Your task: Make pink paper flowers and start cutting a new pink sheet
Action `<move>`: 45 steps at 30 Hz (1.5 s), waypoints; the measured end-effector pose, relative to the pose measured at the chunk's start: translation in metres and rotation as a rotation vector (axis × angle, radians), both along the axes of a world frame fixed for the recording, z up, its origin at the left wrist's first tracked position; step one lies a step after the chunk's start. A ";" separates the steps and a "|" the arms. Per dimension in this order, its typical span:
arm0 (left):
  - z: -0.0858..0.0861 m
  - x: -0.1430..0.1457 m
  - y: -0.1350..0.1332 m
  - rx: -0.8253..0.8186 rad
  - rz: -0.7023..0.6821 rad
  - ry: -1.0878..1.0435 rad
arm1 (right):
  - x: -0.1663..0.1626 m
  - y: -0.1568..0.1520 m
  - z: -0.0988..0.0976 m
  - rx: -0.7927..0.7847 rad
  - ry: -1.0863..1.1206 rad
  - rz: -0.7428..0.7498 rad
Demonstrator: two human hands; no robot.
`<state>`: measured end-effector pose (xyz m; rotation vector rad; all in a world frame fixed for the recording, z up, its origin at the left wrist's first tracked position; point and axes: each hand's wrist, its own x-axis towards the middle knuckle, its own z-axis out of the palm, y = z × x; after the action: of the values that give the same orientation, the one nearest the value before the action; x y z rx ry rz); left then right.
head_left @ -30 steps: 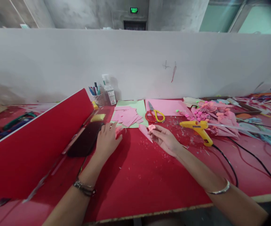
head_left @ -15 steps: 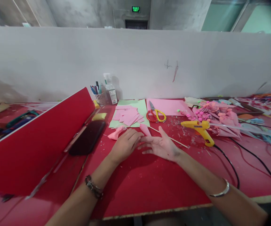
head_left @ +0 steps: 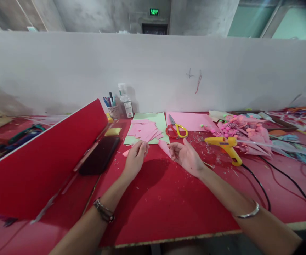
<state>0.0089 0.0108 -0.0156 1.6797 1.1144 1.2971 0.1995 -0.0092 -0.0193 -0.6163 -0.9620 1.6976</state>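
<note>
The left hand [head_left: 135, 159] had moved away from the right hand [head_left: 187, 160]. The left was pinched, contents indiscernible; the right was loosely open, beside the paper cone [head_left: 164, 147], which lay on the scissors' [head_left: 175, 125] near side. Light pressure would best have kept the cone uncreased.

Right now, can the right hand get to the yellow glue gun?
Probably yes: the right hand looks loosely open, and the yellow glue gun lies to its right, with only a thin stick and tiny scraps between them.
</note>
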 end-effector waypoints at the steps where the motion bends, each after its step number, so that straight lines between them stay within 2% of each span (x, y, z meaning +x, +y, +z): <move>1: 0.000 0.001 0.001 -0.013 -0.020 -0.021 | -0.001 0.000 0.000 0.002 -0.018 -0.004; 4: -0.002 0.002 0.002 -0.046 -0.060 -0.041 | -0.002 0.000 -0.002 0.037 -0.079 -0.053; 7: -0.002 0.003 0.001 -0.144 -0.117 -0.152 | -0.001 0.002 -0.004 0.117 -0.176 -0.180; 10: -0.001 0.003 -0.001 -0.248 -0.184 -0.290 | 0.000 0.004 -0.005 0.209 -0.393 -0.344; 13: 0.002 0.002 -0.002 -0.270 -0.234 -0.389 | 0.000 0.004 -0.006 0.288 -0.643 -0.443; 18: 0.004 0.001 0.000 -0.306 -0.219 -0.569 | -0.003 0.002 -0.006 0.339 -0.754 -0.402; 22: 0.002 0.001 0.001 -0.404 -0.237 -0.653 | -0.003 0.001 -0.006 0.338 -0.803 -0.379; 28: 0.004 0.003 0.000 -0.530 -0.143 -0.694 | -0.003 0.003 -0.009 0.337 -0.802 -0.354; 32: 0.002 0.001 0.002 -0.622 -0.204 -0.691 | -0.005 0.002 -0.010 0.354 -0.819 -0.319; 35: 0.004 -0.001 0.004 -0.632 -0.261 -0.675 | -0.007 -0.001 -0.007 0.374 -0.835 -0.287; 37: 0.007 0.003 0.001 -0.595 -0.270 -0.634 | -0.011 -0.006 -0.002 0.481 -0.854 -0.313; 40: 0.016 0.020 -0.014 -0.540 -0.235 -0.574 | -0.022 -0.016 0.010 0.804 -1.019 -0.305; 42: 0.023 0.036 -0.029 -0.569 -0.244 -0.572 | -0.032 -0.023 0.020 1.002 -1.162 -0.250; 45: 0.039 0.052 -0.051 -0.599 -0.316 -0.725 | -0.043 -0.034 0.033 1.132 -1.274 -0.273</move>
<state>0.0614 -0.0400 0.0232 0.7906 0.6599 1.0789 0.1563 -0.0432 0.0136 -0.9257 -2.2922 0.1406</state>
